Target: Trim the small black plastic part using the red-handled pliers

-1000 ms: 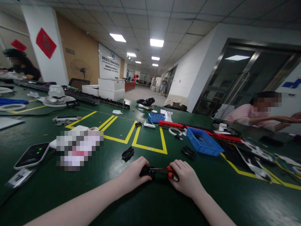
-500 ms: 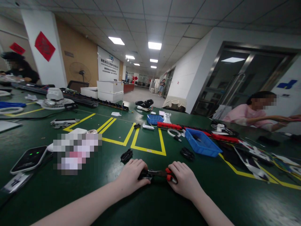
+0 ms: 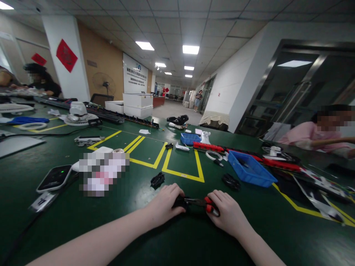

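Near the front middle of the green table, my left hand [image 3: 167, 202] is closed on a small black part [image 3: 181, 203], mostly hidden by the fingers. My right hand [image 3: 226, 211] grips the red handles of pliers [image 3: 210, 207]. The dark jaws point left and meet the black part at my left fingertips. A black bundle [image 3: 157, 180] lies just beyond my left hand, and another black bundle [image 3: 231, 181] lies beyond my right hand.
A blue tray [image 3: 251, 170] stands to the right, beside red strips [image 3: 208, 146]. A smaller blue tray [image 3: 190, 138] is farther back. On the left lie a black device [image 3: 54, 178] and a white fan [image 3: 80, 117]. A person in pink [image 3: 302, 135] sits at the right.
The view has turned a little left, so the scene sits farther right. Both hands keep their hold on the black part and the pliers, with little change between them.
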`<move>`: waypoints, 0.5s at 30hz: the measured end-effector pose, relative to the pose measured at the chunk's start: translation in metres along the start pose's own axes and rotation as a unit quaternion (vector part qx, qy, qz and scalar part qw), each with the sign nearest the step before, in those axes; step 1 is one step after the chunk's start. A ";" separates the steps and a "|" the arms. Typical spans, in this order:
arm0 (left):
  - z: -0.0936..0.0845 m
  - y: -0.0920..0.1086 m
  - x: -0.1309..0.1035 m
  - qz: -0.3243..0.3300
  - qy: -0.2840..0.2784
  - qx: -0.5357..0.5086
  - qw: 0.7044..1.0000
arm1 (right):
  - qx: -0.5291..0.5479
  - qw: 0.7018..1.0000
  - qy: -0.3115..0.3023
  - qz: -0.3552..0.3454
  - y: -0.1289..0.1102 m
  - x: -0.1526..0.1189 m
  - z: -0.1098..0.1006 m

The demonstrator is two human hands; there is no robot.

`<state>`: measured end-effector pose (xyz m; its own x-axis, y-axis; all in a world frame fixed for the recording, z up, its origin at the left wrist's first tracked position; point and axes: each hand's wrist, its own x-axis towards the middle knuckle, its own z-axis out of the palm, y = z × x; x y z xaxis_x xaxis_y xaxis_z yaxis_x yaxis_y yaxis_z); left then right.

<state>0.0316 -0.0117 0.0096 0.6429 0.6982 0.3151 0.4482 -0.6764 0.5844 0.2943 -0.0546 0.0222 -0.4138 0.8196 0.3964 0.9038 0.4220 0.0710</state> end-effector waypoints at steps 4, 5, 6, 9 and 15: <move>-0.002 -0.001 0.001 0.018 -0.007 0.017 1.000 | -0.001 1.000 0.014 -0.021 0.004 0.001 0.003; -0.002 -0.001 0.001 0.024 -0.011 0.021 0.999 | 0.000 1.000 0.017 -0.025 0.005 0.001 0.004; -0.003 -0.001 0.001 0.030 -0.017 0.026 0.999 | 0.000 0.999 0.019 -0.028 0.006 0.002 0.004; -0.004 0.000 0.000 0.044 -0.040 0.046 0.997 | -0.005 0.999 0.026 -0.034 0.006 0.001 0.004; -0.005 0.000 0.001 0.061 -0.055 0.054 0.995 | -0.005 0.999 0.026 -0.029 0.006 0.001 0.004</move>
<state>0.0296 -0.0098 0.0138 0.7579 0.5838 0.2910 0.4231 -0.7795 0.4620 0.2991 -0.0497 0.0189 -0.4590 0.7725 0.4388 0.8799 0.4635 0.1043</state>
